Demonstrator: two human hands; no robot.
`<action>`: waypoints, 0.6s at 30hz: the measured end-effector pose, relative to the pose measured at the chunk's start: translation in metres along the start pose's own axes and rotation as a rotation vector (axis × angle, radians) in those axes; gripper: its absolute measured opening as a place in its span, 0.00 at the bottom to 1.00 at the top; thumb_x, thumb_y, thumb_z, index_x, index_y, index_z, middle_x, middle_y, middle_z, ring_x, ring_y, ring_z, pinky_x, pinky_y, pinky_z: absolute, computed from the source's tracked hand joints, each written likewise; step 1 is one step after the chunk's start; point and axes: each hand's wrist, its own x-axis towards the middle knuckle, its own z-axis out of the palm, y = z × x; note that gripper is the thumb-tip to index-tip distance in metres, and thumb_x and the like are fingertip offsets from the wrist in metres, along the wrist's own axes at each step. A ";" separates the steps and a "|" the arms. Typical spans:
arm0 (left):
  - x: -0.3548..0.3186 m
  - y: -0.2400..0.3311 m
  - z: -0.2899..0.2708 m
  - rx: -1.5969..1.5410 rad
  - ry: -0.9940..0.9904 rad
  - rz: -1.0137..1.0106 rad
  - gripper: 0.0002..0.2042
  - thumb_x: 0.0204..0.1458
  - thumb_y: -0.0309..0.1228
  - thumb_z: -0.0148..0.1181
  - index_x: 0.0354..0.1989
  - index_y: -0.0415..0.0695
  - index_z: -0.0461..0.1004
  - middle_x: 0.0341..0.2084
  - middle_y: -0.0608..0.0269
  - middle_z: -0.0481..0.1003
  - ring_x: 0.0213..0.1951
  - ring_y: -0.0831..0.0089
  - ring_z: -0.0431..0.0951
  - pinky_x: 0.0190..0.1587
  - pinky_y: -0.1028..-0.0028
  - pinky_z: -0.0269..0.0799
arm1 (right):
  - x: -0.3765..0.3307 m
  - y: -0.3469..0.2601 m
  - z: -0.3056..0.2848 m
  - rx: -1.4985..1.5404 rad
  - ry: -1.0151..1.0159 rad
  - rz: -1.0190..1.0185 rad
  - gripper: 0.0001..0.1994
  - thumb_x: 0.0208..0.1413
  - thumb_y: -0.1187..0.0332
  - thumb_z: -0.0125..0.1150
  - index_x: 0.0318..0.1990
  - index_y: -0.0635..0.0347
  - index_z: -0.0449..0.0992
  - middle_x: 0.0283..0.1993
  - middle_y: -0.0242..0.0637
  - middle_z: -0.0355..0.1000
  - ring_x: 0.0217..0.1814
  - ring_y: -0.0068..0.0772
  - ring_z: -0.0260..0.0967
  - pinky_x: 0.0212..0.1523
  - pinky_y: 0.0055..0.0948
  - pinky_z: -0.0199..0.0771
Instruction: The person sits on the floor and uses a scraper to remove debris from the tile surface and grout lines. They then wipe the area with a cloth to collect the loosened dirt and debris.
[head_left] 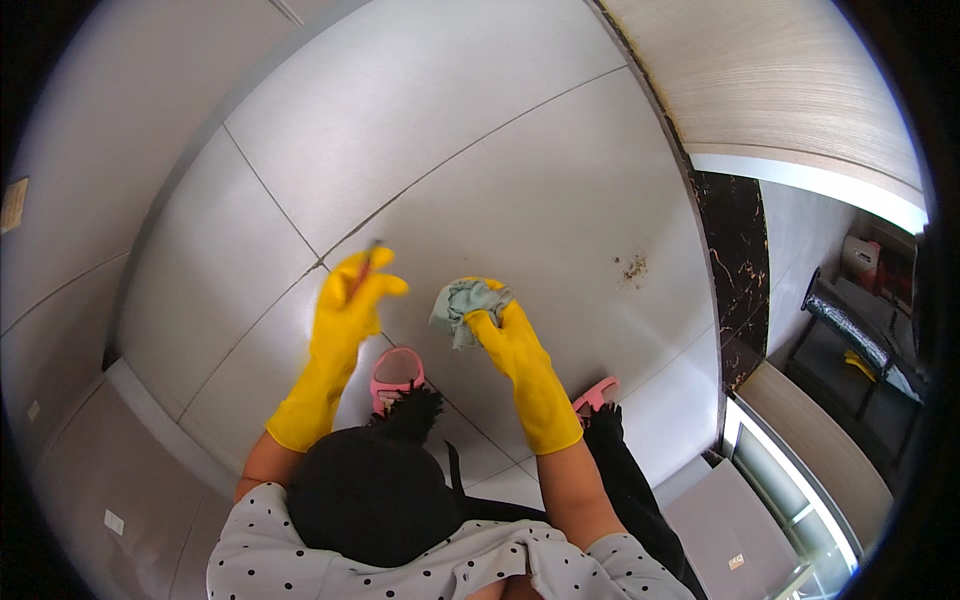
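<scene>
Both of my hands wear long yellow rubber gloves and are raised over the tiled floor. My left hand [347,300] is closed around a thin tool with a red handle [362,272] and a dark tip that points away from me; blur hides its exact kind. A crumpled grey-green cloth [462,308] is bunched in my right hand [512,340], thumb on top and fingers wrapped behind it. The two hands are apart, with the cloth a little nearer to me than the tool. Ahead and right of the cloth, a small patch of brown crumbs [632,268] lies on the floor.
Pale grey tiles [500,200] with dark joints form the floor. My feet are in pink slippers [398,368]. A grey wall [90,160] borders the left side; a dark marbled threshold [735,235] and a wooden door [770,80] the right. Beyond the threshold stands a dark rack [850,330].
</scene>
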 end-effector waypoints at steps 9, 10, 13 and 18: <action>-0.007 -0.035 0.038 0.142 -0.565 -0.086 0.21 0.61 0.26 0.55 0.64 0.43 0.63 0.41 0.58 0.78 0.34 0.79 0.76 0.32 0.81 0.69 | -0.009 -0.015 0.012 0.253 -0.056 0.241 0.24 0.66 0.63 0.50 0.68 0.55 0.62 0.59 0.32 0.68 0.57 0.26 0.68 0.58 0.30 0.68; -0.002 -0.034 0.036 0.131 -0.593 -0.165 0.21 0.62 0.28 0.54 0.64 0.44 0.63 0.39 0.61 0.77 0.33 0.80 0.74 0.31 0.81 0.67 | -0.015 -0.020 0.014 0.367 -0.049 0.264 0.24 0.66 0.62 0.50 0.68 0.55 0.62 0.58 0.31 0.69 0.57 0.25 0.68 0.58 0.29 0.68; 0.003 -0.020 0.035 0.080 -0.640 -0.357 0.21 0.63 0.33 0.51 0.65 0.47 0.63 0.34 0.67 0.75 0.28 0.84 0.68 0.28 0.82 0.64 | -0.026 -0.002 0.007 0.279 -0.083 0.261 0.25 0.66 0.59 0.52 0.67 0.55 0.63 0.57 0.30 0.70 0.56 0.25 0.68 0.56 0.28 0.68; -0.003 -0.023 0.030 0.104 -0.609 -0.306 0.22 0.64 0.33 0.50 0.66 0.46 0.63 0.26 0.70 0.70 0.22 0.84 0.66 0.23 0.82 0.60 | -0.028 -0.005 0.015 0.166 -0.086 0.270 0.24 0.64 0.59 0.59 0.64 0.56 0.65 0.54 0.32 0.72 0.53 0.24 0.69 0.51 0.29 0.72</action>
